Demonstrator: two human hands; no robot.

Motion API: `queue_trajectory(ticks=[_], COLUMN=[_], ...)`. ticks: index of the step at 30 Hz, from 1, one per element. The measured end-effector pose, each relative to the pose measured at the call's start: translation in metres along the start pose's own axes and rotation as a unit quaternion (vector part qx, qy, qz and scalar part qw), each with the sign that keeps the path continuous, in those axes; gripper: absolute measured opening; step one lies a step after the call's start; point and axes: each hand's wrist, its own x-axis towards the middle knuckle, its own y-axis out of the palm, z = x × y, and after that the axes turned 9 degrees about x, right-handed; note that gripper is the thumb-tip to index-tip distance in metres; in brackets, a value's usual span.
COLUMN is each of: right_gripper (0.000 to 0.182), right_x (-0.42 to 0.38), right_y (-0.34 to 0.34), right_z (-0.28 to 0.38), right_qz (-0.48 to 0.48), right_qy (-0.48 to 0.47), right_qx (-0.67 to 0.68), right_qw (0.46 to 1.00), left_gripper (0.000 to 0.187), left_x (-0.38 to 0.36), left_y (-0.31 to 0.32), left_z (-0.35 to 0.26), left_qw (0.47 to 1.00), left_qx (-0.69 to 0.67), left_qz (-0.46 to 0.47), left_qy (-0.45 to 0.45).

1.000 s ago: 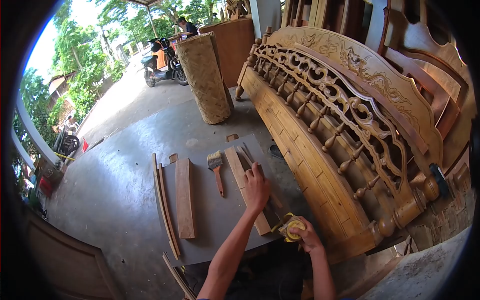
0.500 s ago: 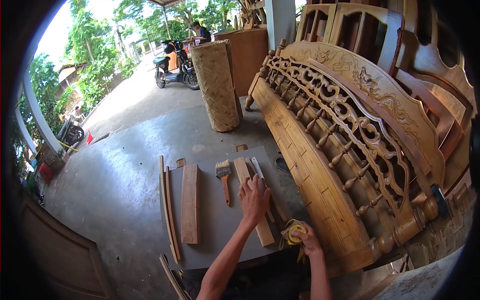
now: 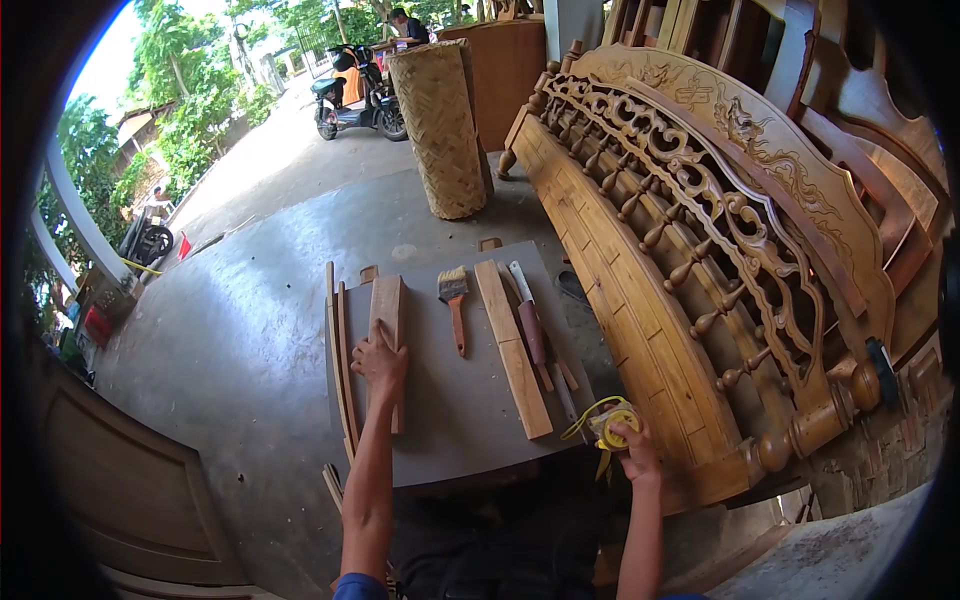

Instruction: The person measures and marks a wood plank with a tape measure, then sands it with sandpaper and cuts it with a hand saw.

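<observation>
My left hand (image 3: 379, 360) rests with spread fingers on the left wooden block (image 3: 388, 300), which lies on the grey board (image 3: 430, 440). My right hand (image 3: 636, 448) is closed around a yellow tape measure (image 3: 619, 426) beyond the board's right edge. Between the blocks lies a brush (image 3: 456, 310) with an orange-brown handle. The right wooden block (image 3: 512, 350) has a line across it. Beside it is a tool with a purple-brown handle (image 3: 531, 332) and a pale blade, near thin strips. Long thin strips (image 3: 335, 350) lie along the board's left side.
A carved wooden headboard (image 3: 740, 180) and a slatted panel (image 3: 600, 270) stand at the right. A woven roll (image 3: 440, 130) stands ahead. Farther back are a motorbike (image 3: 355, 95) and a person (image 3: 408, 28). A dark panel (image 3: 130, 480) is at lower left.
My left hand has moved left from the right block to the left block, uncovering the purple-brown handle. My right hand still holds the tape measure. The camera view has shifted.
</observation>
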Motion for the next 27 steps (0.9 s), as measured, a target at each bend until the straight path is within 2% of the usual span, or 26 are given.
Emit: queue_trajectory(ticks=[1,3,4,5,7,8,9,11,13,15,17,20,26,27], right_gripper=[0.032,0.032,0.04,0.04,0.041,0.04,0.04,0.039,0.037,0.036,0.034,0.031,0.03,0.03], right_x=[-0.009,-0.029,-0.038,-0.045,-0.058,-0.064,-0.069,-0.08,-0.09,-0.09,-0.086,-0.101,-0.123,-0.125], right_y=[-0.003,-0.013,-0.022,-0.032,-0.052,-0.061,-0.066,-0.071,-0.069,-0.068,-0.073,-0.072,-0.082,-0.082], right_z=[0.001,0.0,-0.004,-0.008,-0.016,-0.018,-0.02,-0.025,-0.028,-0.033,-0.043,-0.041,-0.032,-0.031], right_qz=[-0.016,-0.049,-0.056,-0.066,-0.088,-0.081,-0.1,-0.142,-0.155,-0.168,-0.184,-0.172,-0.191,-0.198], right_qy=[-0.009,-0.031,-0.039,-0.046,-0.056,-0.069,-0.068,-0.064,-0.075,-0.085,-0.09,-0.082,-0.088,-0.09], right_qx=[0.009,0.026,0.018,0.031,0.057,0.055,0.066,0.095,0.102,0.115,0.122,0.112,0.1,0.103], right_qw=[1.0,0.998,0.998,0.996,0.993,0.993,0.99,0.983,0.98,0.975,0.971,0.975,0.972,0.971], left_gripper=[0.076,0.076,0.076,0.074,0.071,0.067,0.068,0.069,0.069,0.066,0.065,0.065,0.064,0.063], left_x=[0.001,0.005,0.009,0.008,-0.002,-0.022,-0.046,-0.087,-0.139,-0.174,-0.201,-0.216,-0.211,-0.208], left_y=[-0.004,0.001,0.003,-0.001,-0.022,-0.051,-0.082,-0.104,-0.126,-0.122,-0.094,-0.051,-0.008,-0.011], left_z=[-0.005,0.004,0.007,0.01,0.014,0.007,0.003,0.01,0.01,0.007,0.0,-0.006,0.004,0.005], left_qw=[0.999,0.999,0.997,0.98,0.898,0.866,0.853,0.852,0.865,0.817,0.774,0.749,0.768,0.766], left_qx=[-0.011,-0.05,-0.071,-0.194,-0.425,-0.479,-0.492,-0.437,-0.264,-0.171,-0.137,-0.057,-0.08,-0.08], left_qz=[0.028,0.013,0.004,0.016,0.045,0.047,0.101,0.097,0.109,0.139,0.174,0.172,0.09,0.105], left_qy=[-0.035,-0.009,0.006,0.04,0.105,0.134,0.141,0.271,0.413,0.532,0.594,0.637,0.629,0.629])
